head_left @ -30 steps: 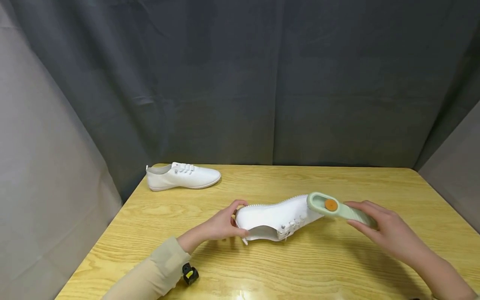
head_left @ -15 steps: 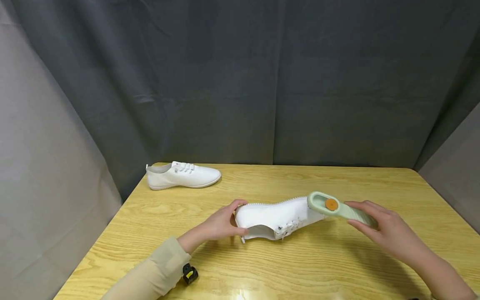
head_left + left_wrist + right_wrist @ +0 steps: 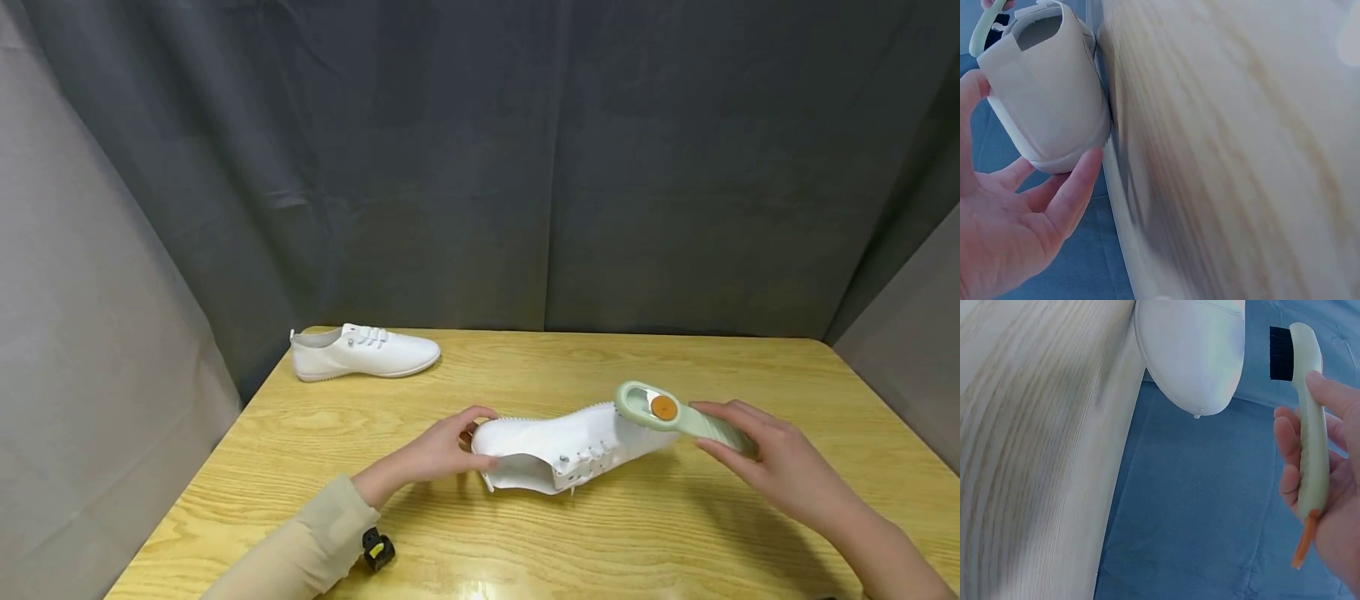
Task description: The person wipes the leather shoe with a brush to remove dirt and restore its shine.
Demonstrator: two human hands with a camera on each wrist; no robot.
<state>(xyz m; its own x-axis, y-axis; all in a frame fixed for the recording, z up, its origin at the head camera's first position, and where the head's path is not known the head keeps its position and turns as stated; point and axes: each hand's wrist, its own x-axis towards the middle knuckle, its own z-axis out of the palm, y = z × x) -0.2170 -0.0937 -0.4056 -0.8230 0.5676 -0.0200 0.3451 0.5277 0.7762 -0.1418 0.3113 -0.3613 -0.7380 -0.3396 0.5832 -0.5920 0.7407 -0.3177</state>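
Note:
A white lace-up shoe lies tilted on its side at mid-table, its opening towards me. My left hand grips it by the heel, thumb at the collar and fingers round the back; the left wrist view shows the heel between them. In my right hand is a pale green shoe brush with an orange round button, its head overlapping the toe in the head view. The right wrist view shows the brush's black bristles facing the toe, with a gap between.
A second white shoe stands upright at the table's back left corner. Dark curtain hangs behind the wooden table. A small black device sits by my left sleeve.
The shoe has rolled and shifted a little; its toe now sits lower and shows further right past the brush head. A bright patch appears in the brush's oval recess. Both hands have hardly moved.

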